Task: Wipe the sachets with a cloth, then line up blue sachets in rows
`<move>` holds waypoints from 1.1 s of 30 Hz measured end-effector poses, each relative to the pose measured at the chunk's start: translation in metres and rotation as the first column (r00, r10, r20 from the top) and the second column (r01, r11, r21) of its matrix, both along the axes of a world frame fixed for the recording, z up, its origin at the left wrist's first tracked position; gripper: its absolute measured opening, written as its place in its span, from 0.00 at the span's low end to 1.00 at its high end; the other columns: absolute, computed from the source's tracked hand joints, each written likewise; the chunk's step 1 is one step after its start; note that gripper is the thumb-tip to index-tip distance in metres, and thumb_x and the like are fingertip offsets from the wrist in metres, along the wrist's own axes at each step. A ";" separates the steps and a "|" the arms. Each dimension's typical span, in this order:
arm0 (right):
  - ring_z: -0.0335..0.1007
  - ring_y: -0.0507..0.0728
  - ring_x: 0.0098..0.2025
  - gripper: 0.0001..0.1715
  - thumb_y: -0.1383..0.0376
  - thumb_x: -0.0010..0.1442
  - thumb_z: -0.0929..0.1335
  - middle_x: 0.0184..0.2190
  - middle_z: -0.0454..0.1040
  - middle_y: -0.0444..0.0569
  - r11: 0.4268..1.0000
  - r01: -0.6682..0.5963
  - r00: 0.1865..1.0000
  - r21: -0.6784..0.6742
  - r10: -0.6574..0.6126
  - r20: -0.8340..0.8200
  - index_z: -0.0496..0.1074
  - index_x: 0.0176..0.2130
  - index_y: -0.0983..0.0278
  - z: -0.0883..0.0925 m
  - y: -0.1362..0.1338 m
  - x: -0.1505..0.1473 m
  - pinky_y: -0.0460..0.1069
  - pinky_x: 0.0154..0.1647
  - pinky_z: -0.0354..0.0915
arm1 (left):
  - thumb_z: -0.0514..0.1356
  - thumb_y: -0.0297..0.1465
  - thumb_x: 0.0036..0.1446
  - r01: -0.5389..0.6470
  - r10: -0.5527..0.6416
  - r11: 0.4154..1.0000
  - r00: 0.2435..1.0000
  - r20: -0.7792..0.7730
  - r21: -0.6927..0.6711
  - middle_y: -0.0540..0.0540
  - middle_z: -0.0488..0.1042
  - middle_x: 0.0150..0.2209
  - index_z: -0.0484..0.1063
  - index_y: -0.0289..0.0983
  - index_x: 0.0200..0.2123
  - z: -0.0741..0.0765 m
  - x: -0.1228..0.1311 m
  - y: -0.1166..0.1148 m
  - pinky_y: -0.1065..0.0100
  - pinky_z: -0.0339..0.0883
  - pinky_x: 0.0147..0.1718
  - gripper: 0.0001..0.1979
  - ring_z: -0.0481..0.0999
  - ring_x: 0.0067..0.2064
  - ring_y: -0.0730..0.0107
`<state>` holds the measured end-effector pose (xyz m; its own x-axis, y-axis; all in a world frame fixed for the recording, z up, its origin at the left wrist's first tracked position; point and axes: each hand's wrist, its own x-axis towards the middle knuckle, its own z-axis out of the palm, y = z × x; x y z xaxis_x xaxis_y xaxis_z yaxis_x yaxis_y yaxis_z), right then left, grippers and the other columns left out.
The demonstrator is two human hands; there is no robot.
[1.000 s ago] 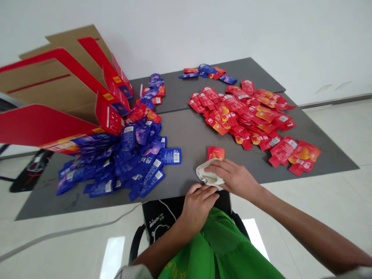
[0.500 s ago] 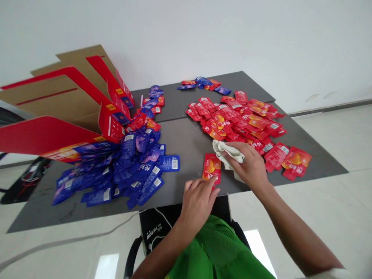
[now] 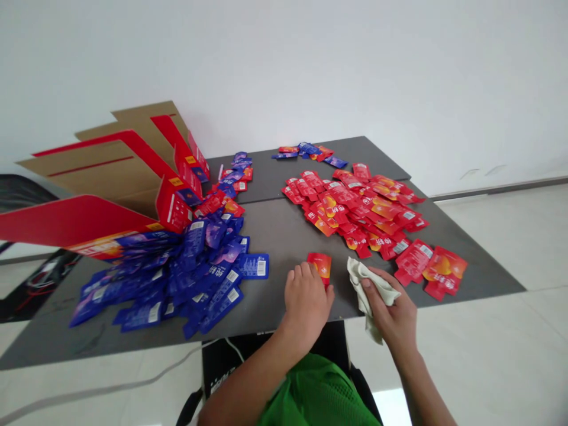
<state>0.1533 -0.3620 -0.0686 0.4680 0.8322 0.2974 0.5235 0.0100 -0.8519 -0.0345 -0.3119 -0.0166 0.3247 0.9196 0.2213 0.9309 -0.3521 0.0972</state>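
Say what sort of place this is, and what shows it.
Probably an indoor workroom: heaped red pouches and blue pouches lie on a grey table, with an open cardboard box alongside.

Decent bare lane up the middle of the table (image 3: 277, 234) tbh, but blue packets (image 3: 195, 266) block its left, a red pile (image 3: 355, 204) its right, and the left hand (image 3: 307, 300) crowds the near end.

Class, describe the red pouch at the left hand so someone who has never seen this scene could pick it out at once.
On the dark grey table, look to the near side, where the left hand is between the heaped blue pouches and the cloth. The red pouch lies partly hidden by that hand. Unlike the piled red pouches, it lies apart, with a hand over it.
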 end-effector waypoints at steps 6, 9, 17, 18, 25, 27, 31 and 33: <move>0.83 0.66 0.44 0.28 0.44 0.64 0.73 0.44 0.85 0.54 1.000 -0.014 1.000 0.014 0.014 0.010 0.82 0.52 0.60 0.003 0.002 0.000 0.60 0.48 0.78 | 0.59 0.29 0.66 -0.059 0.046 0.934 0.998 -0.046 -0.352 0.31 0.83 0.37 0.83 0.31 0.40 0.038 0.000 0.014 0.60 0.75 0.33 0.12 0.85 0.38 0.47; 0.83 0.66 0.44 0.28 0.43 0.64 0.73 0.43 0.85 0.53 1.000 -0.018 1.000 0.022 0.018 0.008 0.82 0.51 0.60 0.005 0.003 0.001 0.59 0.48 0.78 | 0.53 0.31 0.72 -0.061 0.048 0.929 0.998 -0.045 -0.365 0.30 0.84 0.37 0.83 0.32 0.41 0.043 -0.008 0.019 0.58 0.75 0.34 0.18 0.86 0.39 0.43; 0.84 0.65 0.43 0.25 0.45 0.64 0.73 0.44 0.86 0.51 0.998 -0.057 0.998 0.026 0.056 0.022 0.82 0.52 0.58 -0.003 0.002 0.005 0.58 0.48 0.79 | 0.48 0.38 0.76 0.103 0.073 0.867 0.941 0.330 -0.487 0.44 0.78 0.25 0.71 0.38 0.27 0.040 -0.035 0.056 0.66 0.65 0.32 0.25 0.83 0.31 0.59; 0.84 0.65 0.43 0.25 0.45 0.64 0.73 0.44 0.85 0.50 0.998 -0.061 0.998 0.031 0.060 0.028 0.81 0.52 0.57 -0.004 0.002 0.006 0.58 0.48 0.79 | 0.48 0.38 0.76 0.118 0.116 0.866 0.898 0.424 -0.486 0.47 0.74 0.21 0.68 0.39 0.26 0.042 -0.037 0.066 0.68 0.63 0.30 0.25 0.79 0.26 0.63; 0.84 0.66 0.43 0.23 0.46 0.65 0.72 0.45 0.85 0.50 0.995 -0.085 0.996 0.055 0.082 0.043 0.81 0.52 0.55 -0.007 0.003 0.007 0.58 0.49 0.80 | 0.49 0.35 0.74 0.095 0.359 0.885 0.480 0.800 -0.455 0.51 0.74 0.24 0.70 0.37 0.30 0.058 -0.016 0.164 0.71 0.58 0.23 0.20 0.66 0.19 0.75; 0.85 0.66 0.44 0.23 0.46 0.65 0.72 0.46 0.85 0.49 0.993 -0.098 0.994 0.064 0.095 0.048 0.81 0.52 0.55 -0.008 0.003 0.008 0.58 0.49 0.80 | 0.49 0.35 0.73 0.082 0.393 0.873 0.465 0.793 -0.481 0.49 0.76 0.26 0.71 0.35 0.31 0.060 -0.002 0.194 0.72 0.58 0.23 0.20 0.65 0.20 0.77; 0.85 0.67 0.44 0.22 0.46 0.65 0.72 0.46 0.86 0.50 0.988 -0.122 0.992 0.095 0.117 0.051 0.81 0.51 0.55 -0.008 0.005 0.009 0.59 0.48 0.81 | 0.52 0.37 0.74 0.073 0.447 0.834 0.493 0.747 -0.547 0.48 0.75 0.26 0.75 0.33 0.32 0.056 0.024 0.249 0.71 0.58 0.23 0.20 0.66 0.21 0.77; 0.85 0.68 0.44 0.21 0.47 0.65 0.72 0.46 0.86 0.50 0.985 -0.129 0.991 0.116 0.123 0.053 0.81 0.51 0.54 -0.007 0.005 0.010 0.59 0.46 0.82 | 0.56 0.40 0.74 0.067 0.456 0.820 0.524 0.719 -0.569 0.50 0.75 0.28 0.75 0.33 0.35 0.053 0.034 0.271 0.71 0.63 0.25 0.19 0.68 0.23 0.76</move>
<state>0.1630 -0.3571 -0.0759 0.3452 0.8410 0.4165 0.5498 0.1785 -0.8160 -0.0006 -0.0405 0.0362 0.0434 0.9787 -0.2009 0.3816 0.1696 0.9086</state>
